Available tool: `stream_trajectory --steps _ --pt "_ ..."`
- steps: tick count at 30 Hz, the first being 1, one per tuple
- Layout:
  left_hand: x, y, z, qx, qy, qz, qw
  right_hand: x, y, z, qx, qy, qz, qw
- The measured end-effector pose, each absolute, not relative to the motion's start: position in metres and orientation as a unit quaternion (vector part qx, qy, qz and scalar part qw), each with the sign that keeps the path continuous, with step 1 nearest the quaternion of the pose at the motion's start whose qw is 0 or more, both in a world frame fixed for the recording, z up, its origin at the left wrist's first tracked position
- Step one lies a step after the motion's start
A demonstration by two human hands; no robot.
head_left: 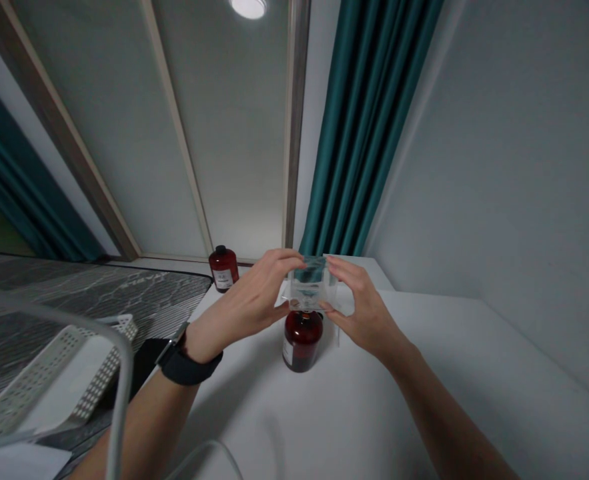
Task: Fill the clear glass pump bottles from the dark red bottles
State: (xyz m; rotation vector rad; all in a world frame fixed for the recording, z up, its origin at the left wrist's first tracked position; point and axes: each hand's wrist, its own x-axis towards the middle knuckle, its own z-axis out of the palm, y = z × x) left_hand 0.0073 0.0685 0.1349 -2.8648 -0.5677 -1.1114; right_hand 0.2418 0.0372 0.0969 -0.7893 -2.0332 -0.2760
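A clear plastic box [311, 287] is held up between both hands, just over a dark red-brown bottle [303, 341] with a white label on the white table. My left hand [261, 287] grips its left side, thumb low and fingers on top. On the other side, my right hand [359, 303] pinches it between thumb and fingers. The box hides the top of the bottle, and I cannot tell whether the two touch. A black watch sits on the left wrist.
Another red-brown bottle [223, 269] with a black cap stands at the table's far left. A white perforated basket [59, 373] lies at left on a grey patterned surface [159, 300]. A pale curved tube [124, 373] crosses the lower left. Teal curtains [369, 120] hang behind the white table [354, 413].
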Motion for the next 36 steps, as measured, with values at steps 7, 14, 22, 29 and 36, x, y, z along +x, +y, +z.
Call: stream_trajectory --steps 7,14,22,29,36 --pt "0.0076 0.0676 0.1358 -0.916 -0.182 -0.356 0.02 0.2418 0.0378 0.096 -0.316 -0.821 -0.12 0.46" --pt "0.0075 0.0669 0.1368 -0.916 -0.175 -0.359 0.031 0.2417 0.0404 0.0949 -0.294 -0.819 -0.141 0.472" --pt "0.0076 0.0643 0.1387 -0.917 -0.177 -0.356 0.044 0.2404 0.0401 0.0972 -0.284 -0.816 -0.158 0.478" --pt "0.0068 0.0641 0.1396 -0.916 -0.179 -0.355 0.048 0.2397 0.0409 0.0971 -0.288 -0.812 -0.164 0.48" --pt "0.006 0.0618 0.1417 -0.916 -0.179 -0.354 0.055 0.24 0.0407 0.097 -0.287 -0.812 -0.163 0.482"
